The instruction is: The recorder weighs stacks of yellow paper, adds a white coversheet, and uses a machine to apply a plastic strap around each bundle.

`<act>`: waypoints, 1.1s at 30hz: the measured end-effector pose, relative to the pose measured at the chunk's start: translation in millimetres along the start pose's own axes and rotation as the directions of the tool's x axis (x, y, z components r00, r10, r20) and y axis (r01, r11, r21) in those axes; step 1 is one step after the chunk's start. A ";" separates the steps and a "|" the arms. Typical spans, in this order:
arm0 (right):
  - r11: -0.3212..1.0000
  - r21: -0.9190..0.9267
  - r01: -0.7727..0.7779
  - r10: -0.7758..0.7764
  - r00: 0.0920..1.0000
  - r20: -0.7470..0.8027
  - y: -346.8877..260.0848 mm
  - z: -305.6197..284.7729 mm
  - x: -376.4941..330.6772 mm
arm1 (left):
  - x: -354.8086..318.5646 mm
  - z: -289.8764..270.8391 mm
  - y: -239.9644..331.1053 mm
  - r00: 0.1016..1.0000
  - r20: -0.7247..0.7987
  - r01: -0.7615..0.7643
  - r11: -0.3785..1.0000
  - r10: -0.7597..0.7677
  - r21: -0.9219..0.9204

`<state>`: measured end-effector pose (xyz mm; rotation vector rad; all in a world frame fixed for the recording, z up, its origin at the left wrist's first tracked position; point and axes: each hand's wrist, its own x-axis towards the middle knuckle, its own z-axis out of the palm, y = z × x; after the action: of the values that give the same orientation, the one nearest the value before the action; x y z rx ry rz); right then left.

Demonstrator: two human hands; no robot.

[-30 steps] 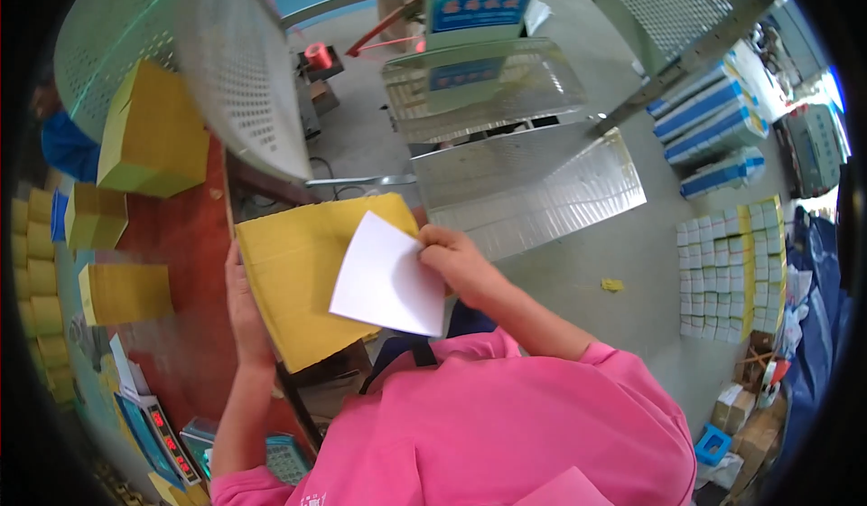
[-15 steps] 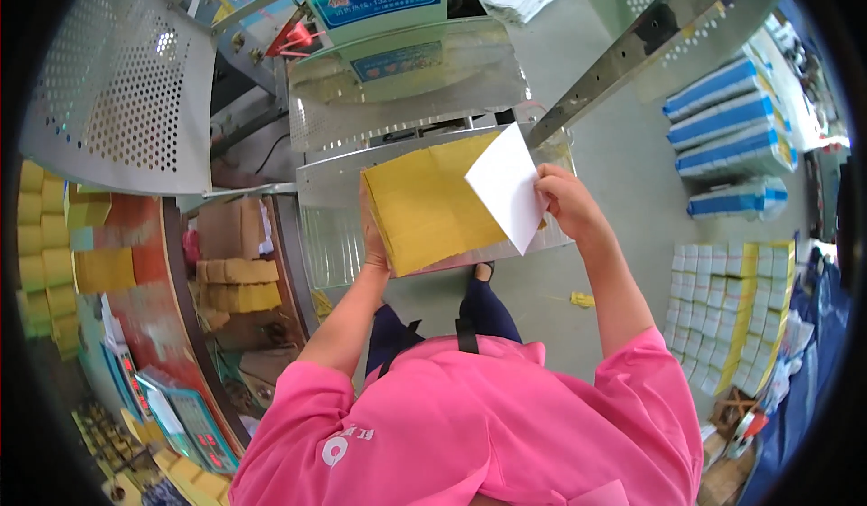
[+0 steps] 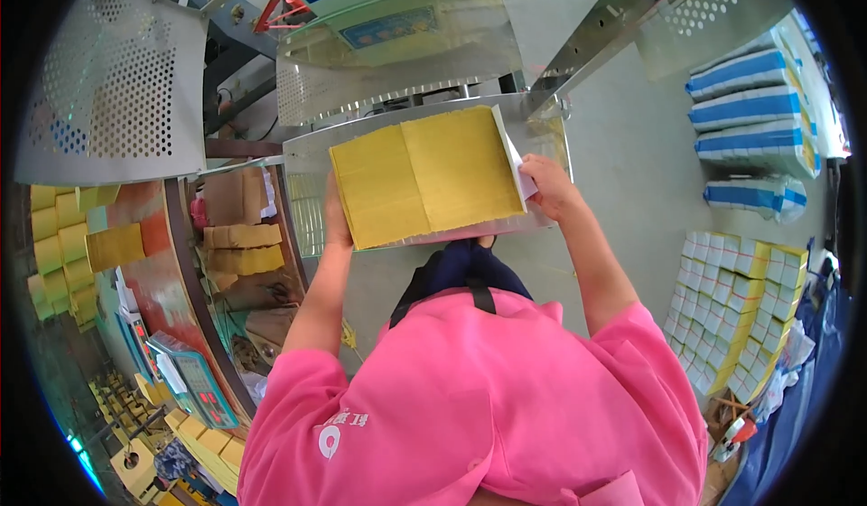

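In the head view, a person in a pink shirt (image 3: 470, 388) held creased yellow paper (image 3: 420, 176) over a metal worktop (image 3: 305, 145), a hand at either end, apparently to steady its width. The right hand (image 3: 551, 187) pinched a white sheet (image 3: 515, 160) at the right edge, perhaps against slipping; the left hand (image 3: 337, 215) lay along the left edge, though from where I stood its hidden fingers' grip was impossible to tell.

Matt yellow paper (image 3: 452, 172), cloth shirt (image 3: 424, 388); metal guard (image 3: 122, 81)
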<state>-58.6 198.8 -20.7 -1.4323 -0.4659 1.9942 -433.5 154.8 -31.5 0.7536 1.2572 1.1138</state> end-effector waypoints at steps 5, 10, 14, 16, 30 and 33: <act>0.618 -0.756 0.215 -0.355 0.935 -0.024 14.4 3.1 9.9 | -14.8 6.1 16.0 0.995 0.034 0.101 0.935 -0.095 -0.340; 0.554 -0.786 0.276 -0.555 0.826 -0.101 15.4 29.5 -0.6 | -13.6 -6.9 8.1 0.998 -0.002 0.063 0.980 -0.065 -0.190; 0.509 -0.814 0.279 -0.592 0.800 -0.096 23.1 25.8 6.1 | -11.0 -4.6 9.2 0.999 0.016 0.036 0.987 -0.034 -0.155; 0.521 -0.816 0.250 -0.571 0.812 -0.116 23.1 23.5 6.9 | -14.1 0.0 11.3 0.997 0.030 0.073 0.977 -0.069 -0.203; 0.579 -0.751 0.317 -0.504 0.863 -0.024 -1.7 31.6 -10.3 | -20.7 12.6 21.2 0.990 0.031 0.143 0.934 -0.140 -0.328; 0.709 -0.625 0.325 -0.443 0.896 -0.037 1.2 24.4 -7.6 | -20.9 11.2 20.0 0.988 0.000 0.148 0.941 -0.155 -0.303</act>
<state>-80.2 194.7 -7.6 -1.6902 -1.3025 1.3972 -426.1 143.2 -3.7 0.4061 1.1108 1.1572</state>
